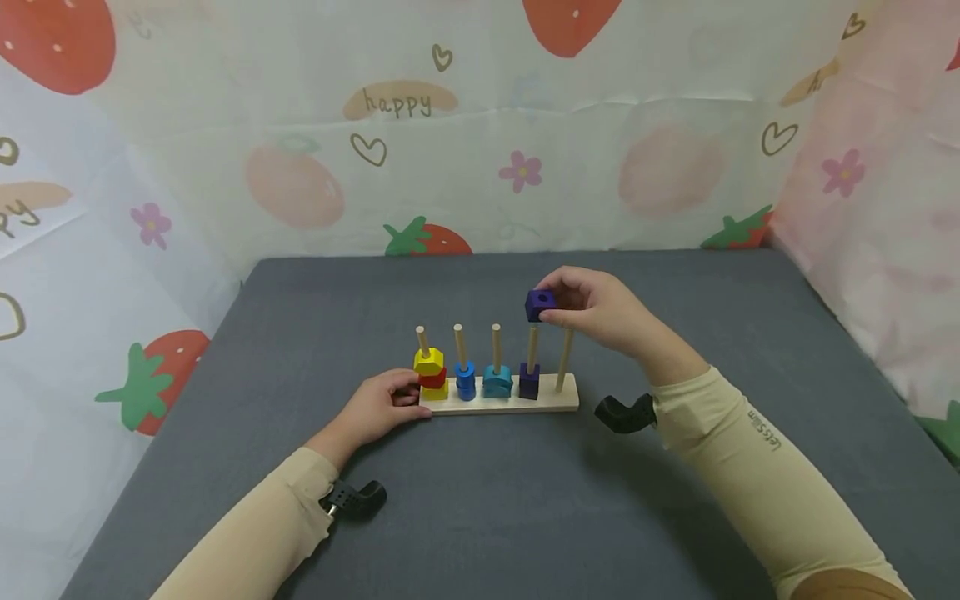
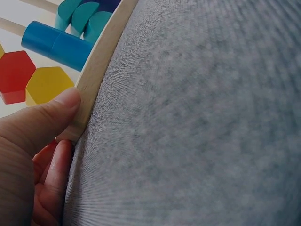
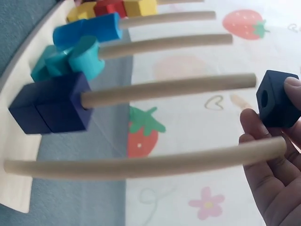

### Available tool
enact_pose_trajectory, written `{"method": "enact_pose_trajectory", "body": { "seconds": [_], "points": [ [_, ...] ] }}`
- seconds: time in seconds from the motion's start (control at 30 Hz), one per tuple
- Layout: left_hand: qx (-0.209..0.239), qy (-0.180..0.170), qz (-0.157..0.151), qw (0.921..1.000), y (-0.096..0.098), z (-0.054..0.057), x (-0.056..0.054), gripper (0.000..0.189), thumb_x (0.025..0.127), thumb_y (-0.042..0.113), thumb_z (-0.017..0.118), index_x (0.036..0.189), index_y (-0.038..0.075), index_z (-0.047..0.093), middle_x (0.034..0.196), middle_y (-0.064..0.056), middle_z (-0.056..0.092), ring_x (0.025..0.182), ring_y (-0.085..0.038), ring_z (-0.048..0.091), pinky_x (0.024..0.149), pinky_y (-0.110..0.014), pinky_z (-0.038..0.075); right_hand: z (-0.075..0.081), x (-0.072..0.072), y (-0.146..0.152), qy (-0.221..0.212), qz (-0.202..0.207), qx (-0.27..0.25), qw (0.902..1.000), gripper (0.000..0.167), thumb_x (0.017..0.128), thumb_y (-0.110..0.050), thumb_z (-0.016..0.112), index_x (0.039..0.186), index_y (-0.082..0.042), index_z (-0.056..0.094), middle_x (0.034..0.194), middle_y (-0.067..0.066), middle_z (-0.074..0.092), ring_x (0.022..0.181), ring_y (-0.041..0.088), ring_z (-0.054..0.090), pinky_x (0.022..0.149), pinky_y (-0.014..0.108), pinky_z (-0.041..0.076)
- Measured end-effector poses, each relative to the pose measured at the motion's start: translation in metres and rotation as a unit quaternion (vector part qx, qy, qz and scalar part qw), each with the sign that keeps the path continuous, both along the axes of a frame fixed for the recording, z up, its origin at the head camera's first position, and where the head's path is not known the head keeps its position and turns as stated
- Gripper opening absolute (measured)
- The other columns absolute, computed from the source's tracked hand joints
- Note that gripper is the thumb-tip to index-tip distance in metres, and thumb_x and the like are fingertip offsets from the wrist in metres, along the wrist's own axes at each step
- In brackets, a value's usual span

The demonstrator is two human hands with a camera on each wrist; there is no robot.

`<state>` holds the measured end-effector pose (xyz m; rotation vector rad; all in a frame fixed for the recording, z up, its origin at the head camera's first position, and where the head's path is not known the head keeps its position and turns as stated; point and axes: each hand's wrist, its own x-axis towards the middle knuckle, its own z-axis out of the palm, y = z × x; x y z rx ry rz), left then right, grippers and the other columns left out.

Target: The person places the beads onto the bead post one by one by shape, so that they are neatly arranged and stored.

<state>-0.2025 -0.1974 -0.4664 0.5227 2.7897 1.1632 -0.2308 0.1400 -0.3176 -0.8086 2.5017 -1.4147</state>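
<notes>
A wooden peg stacker [image 1: 498, 406] with several upright pegs stands on the table. My left hand [image 1: 381, 404] grips the left end of its base, thumb on the edge in the left wrist view. My right hand [image 1: 600, 308] pinches a dark purple-blue cube [image 1: 540, 305] with a hole through it. In the right wrist view the held cube [image 3: 278, 99] is just beyond the tip of the peg bearing two matching cubes [image 3: 51, 106], apart from it. Part of the cube hides behind my fingers. The rightmost peg [image 3: 141, 166] is bare.
Yellow and red hexagonal blocks [image 1: 429, 362] sit on the leftmost peg. Blue cylinders [image 1: 466, 383] and teal half-round blocks [image 1: 497, 383] fill the following pegs. A grey cloth [image 1: 480, 500] covers the table, with a strawberry-print curtain [image 1: 480, 183] behind. Black wrist mounts [image 1: 626, 414] stick out from both sleeves.
</notes>
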Motion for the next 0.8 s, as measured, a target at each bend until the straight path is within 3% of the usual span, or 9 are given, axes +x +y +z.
{"method": "enact_pose_trajectory", "body": {
  "seconds": [0.4,0.8],
  "points": [
    [-0.003,0.004,0.002,1.0,0.0,0.0,-0.001,0.05,0.072,0.036,0.076,0.115,0.014,0.062,0.11,-0.001,0.059,0.087,-0.012,0.056,0.082,-0.032,0.049,-0.006,0.002,-0.005,-0.01,0.011,0.026,0.9995,0.025,0.084,-0.018,0.067,0.106,-0.012,0.059,0.1,0.005,0.063,0.092,0.017,0.06,0.08,0.035,0.049],
    [0.006,0.003,-0.003,1.0,-0.001,-0.001,0.001,0.048,0.073,0.032,0.077,0.114,0.013,0.062,0.111,-0.002,0.059,0.089,-0.011,0.058,0.081,-0.028,0.05,-0.026,0.003,-0.009,-0.026,-0.006,0.089,0.9957,0.024,0.081,-0.019,0.07,0.103,-0.014,0.062,0.094,0.005,0.062,0.085,0.019,0.056,0.072,0.032,0.05]
  ]
}}
